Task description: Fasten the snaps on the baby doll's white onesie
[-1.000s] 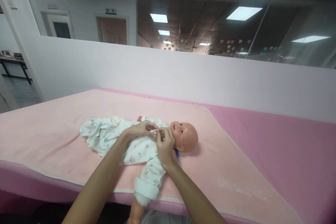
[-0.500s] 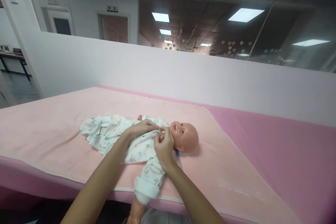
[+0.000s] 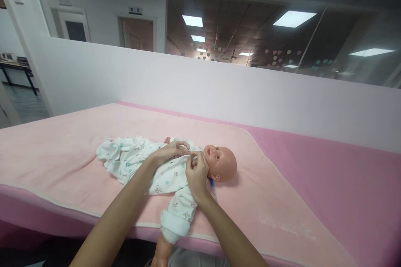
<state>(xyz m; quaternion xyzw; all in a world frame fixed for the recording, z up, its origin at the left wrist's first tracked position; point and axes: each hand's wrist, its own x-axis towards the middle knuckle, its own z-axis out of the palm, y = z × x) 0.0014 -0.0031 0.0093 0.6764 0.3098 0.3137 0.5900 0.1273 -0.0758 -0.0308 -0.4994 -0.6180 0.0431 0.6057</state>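
Observation:
A bald baby doll lies on its back, its head to the right. It wears a white baby garment with small printed figures. My left hand rests over the doll's chest, fingers bent and pinching the cloth near the neckline. Just below the doll's chin, my right hand is closed on the garment's collar edge. The fingertips of both hands nearly meet, and whatever small fastening may lie between them is hidden. One doll arm, its cuff folded back, hangs over the near edge.
A peach-pink towel covers much of the pink padded table. Behind it rises a white low wall with a window above. Something blue shows under the doll's neck. A dark-legged table stands far left.
The fingers of my left hand have lifted and bent slightly at the neckline. My right hand has shifted a touch to the right. The doll lies as before.

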